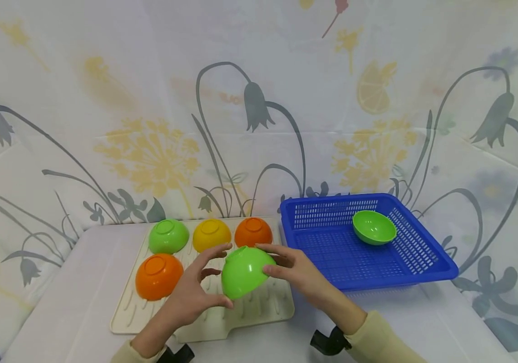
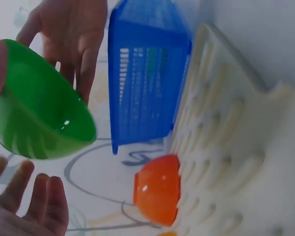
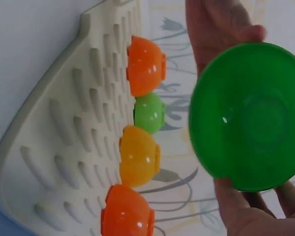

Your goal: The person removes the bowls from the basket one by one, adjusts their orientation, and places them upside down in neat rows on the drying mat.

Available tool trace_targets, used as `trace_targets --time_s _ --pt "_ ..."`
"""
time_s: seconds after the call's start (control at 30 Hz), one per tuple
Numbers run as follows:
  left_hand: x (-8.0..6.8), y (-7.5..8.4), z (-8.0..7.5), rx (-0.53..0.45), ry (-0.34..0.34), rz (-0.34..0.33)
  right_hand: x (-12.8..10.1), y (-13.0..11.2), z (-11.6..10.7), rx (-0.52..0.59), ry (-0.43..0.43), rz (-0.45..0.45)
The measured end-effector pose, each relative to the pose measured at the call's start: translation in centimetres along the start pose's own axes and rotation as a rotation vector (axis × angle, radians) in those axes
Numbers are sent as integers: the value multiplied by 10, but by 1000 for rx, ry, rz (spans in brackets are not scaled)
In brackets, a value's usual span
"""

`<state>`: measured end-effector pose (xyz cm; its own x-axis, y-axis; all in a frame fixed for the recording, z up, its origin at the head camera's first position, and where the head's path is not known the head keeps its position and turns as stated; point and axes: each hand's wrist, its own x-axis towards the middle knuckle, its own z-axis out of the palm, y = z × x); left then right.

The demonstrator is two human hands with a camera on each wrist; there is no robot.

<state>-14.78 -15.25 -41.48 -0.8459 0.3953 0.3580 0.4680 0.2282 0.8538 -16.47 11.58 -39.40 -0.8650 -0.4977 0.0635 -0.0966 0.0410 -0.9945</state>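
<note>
A green bowl (image 1: pixel 246 272) is held tilted above the cream draining board (image 1: pixel 259 308), its base ring upward and its hollow facing the right wrist camera. My right hand (image 1: pixel 306 275) grips it from the right, thumb on its outer side in the head view. Around its left side, my left hand (image 1: pixel 190 292) spreads with thumb and fingers apart; in the left wrist view the fingertips (image 2: pixel 27 172) lie just off the wall. Whether the left thumb touches the rim I cannot tell. Behind stand upturned bowls: orange (image 1: pixel 253 232), yellow (image 1: pixel 212 235), green (image 1: pixel 169 236); another orange bowl (image 1: pixel 159 277) sits front left.
To the right is a blue perforated basket (image 1: pixel 426 267), with a green bowl (image 1: pixel 374 228) lying mouth-up inside it. A floral cloth (image 1: pixel 304 151) hangs behind, and a white cloth covers the table (image 1: pixel 377 322).
</note>
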Motion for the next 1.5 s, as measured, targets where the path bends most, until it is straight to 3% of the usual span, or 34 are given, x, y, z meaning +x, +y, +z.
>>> trace_targets --time_s 0.1,0.2,0.3,0.4,0.73,0.97,1.1,1.27,1.5 --pt "0 -3 0 -180 6 -63 0 2 0 49 -8 -35" --pt "0 -3 1 -295 -24 -123 1 4 -1 82 -23 -65" --pt "0 -2 1 -354 -69 -187 2 4 0 109 -52 -98" --pt "1 0 1 -363 -91 -207 2 3 1 125 -70 -120" --pt "-2 -1 0 -149 -49 -143 0 5 6 112 -59 -122" --pt "-4 -4 -1 109 39 -113 2 10 15 67 64 -57" --pt "-4 -7 0 202 51 -92 5 15 23 29 105 -37" --pt "-4 -9 1 285 24 -154 10 25 31 10 122 -27" --pt "-4 -17 0 286 18 -257 24 39 41 -58 89 -27"
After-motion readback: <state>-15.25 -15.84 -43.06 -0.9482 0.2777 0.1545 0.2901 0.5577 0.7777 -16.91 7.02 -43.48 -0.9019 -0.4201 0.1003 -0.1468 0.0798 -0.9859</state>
